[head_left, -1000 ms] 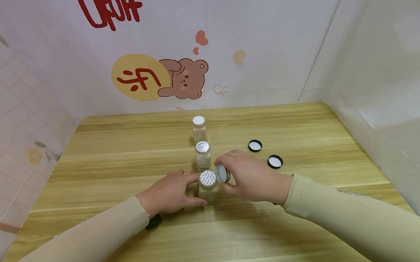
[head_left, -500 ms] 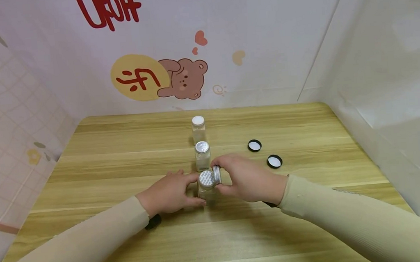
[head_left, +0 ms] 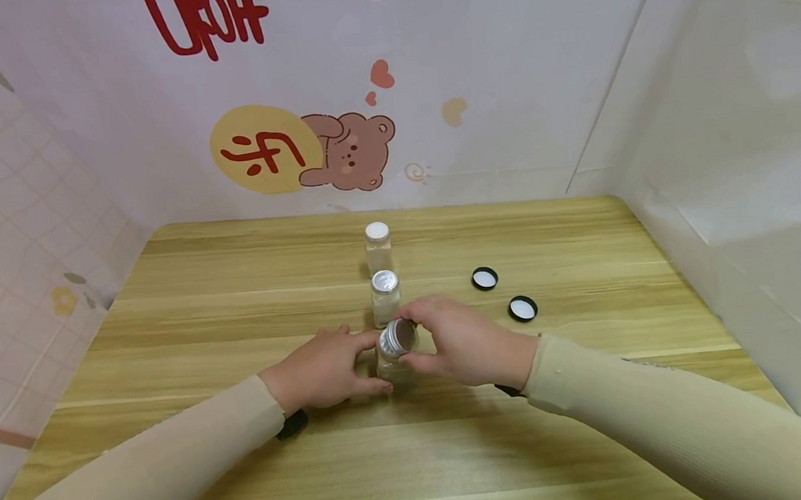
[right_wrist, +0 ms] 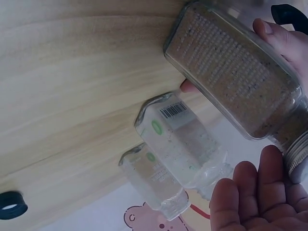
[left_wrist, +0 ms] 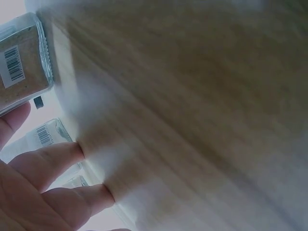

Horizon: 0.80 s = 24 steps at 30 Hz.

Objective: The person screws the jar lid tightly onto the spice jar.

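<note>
Nearest to me on the table stands a clear square spice jar (head_left: 390,372) of brown, speckled seasoning. My left hand (head_left: 325,367) grips its sides between thumb and index finger; the other fingers (left_wrist: 72,202) reach down to the tabletop. My right hand (head_left: 464,343) pinches a silver screw lid (head_left: 403,334) by its edge, tilted over the jar's mouth. The right wrist view has the lid's threaded rim (right_wrist: 298,156) at the jar's neck, above my curled fingers (right_wrist: 272,178). The lid largely covers the jar's slotted shaker top in the head view.
Behind the front jar, a silver-topped jar (head_left: 387,304) and a white-topped jar (head_left: 379,255) stand in line, both with pale contents. Two black lids with white insides, a farther one (head_left: 485,278) and a nearer one (head_left: 522,309), lie to the right. A printed curtain (head_left: 500,77) hangs behind the table.
My right hand has moved slightly left, bringing the silver lid from beside the jar to over its top and turning it from facing me to tilted. My left hand stays on the jar.
</note>
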Available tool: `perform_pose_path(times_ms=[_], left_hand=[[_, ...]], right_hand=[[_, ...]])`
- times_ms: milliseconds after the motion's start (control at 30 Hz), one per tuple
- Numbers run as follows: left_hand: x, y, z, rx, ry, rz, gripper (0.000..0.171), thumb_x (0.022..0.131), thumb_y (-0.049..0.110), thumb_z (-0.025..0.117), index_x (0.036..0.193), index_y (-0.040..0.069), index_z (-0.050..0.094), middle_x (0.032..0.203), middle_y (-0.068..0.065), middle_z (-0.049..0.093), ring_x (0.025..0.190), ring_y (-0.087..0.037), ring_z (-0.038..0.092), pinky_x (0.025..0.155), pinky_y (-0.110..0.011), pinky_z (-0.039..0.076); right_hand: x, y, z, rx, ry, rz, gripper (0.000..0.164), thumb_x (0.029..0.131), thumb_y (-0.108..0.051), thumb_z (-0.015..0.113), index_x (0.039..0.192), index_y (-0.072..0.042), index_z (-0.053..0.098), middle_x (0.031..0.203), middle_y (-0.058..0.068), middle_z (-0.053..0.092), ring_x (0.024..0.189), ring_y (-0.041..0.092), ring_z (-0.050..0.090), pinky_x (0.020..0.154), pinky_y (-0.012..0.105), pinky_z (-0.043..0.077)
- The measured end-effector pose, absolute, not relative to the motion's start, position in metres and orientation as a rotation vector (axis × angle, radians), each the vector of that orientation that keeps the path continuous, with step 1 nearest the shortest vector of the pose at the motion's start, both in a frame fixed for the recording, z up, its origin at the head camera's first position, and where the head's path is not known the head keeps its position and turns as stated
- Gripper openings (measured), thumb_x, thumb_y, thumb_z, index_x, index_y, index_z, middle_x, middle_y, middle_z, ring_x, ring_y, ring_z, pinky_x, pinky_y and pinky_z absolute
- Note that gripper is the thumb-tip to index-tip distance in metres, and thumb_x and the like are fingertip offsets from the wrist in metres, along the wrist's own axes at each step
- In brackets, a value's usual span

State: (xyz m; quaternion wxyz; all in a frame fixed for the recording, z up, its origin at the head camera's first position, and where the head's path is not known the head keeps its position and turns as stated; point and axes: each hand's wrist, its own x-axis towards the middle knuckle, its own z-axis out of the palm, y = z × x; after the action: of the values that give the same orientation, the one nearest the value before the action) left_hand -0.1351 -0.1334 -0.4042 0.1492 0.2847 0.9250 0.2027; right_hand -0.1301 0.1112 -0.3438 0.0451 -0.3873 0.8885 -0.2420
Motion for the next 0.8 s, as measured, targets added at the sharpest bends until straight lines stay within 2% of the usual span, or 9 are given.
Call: perform_pose_path(times_ms=[533,800], left_hand=[[-0.1347,-0.1322,-0.4038,0.789,2.637,0.607,0.067,0.090,0.059,0.078,0.149,0.035,0.057,0.131,-0.002,0.075,0.139,-0.062,0.048,0.117,-0.075,0.032],[-0.1334,-0.1317,-0.4023,0.768,2.632,0.609,0.068,0.089,0.060,0.078,0.149,0.036,0.056,0.133,0.003,0.074,0.141,-0.062,0.046,0.115,-0.079,0.030]], right_hand=[[-0.1295,0.1078,-0.3513,-1.200,2.719,-0.774,0.040,0.093,-0.023,0.083,0.126,-0.006,0.069,0.112,0.000,0.069,0.102,0.013,0.062,0.090,0.028,0.056],[-0.1279,0.1057,-0.3503,-1.146,2.693,-0.780,0.040,0.094,-0.025,0.082,0.129,-0.009,0.069,0.116,0.001,0.067,0.102,0.014,0.060,0.090,0.030,0.056]])
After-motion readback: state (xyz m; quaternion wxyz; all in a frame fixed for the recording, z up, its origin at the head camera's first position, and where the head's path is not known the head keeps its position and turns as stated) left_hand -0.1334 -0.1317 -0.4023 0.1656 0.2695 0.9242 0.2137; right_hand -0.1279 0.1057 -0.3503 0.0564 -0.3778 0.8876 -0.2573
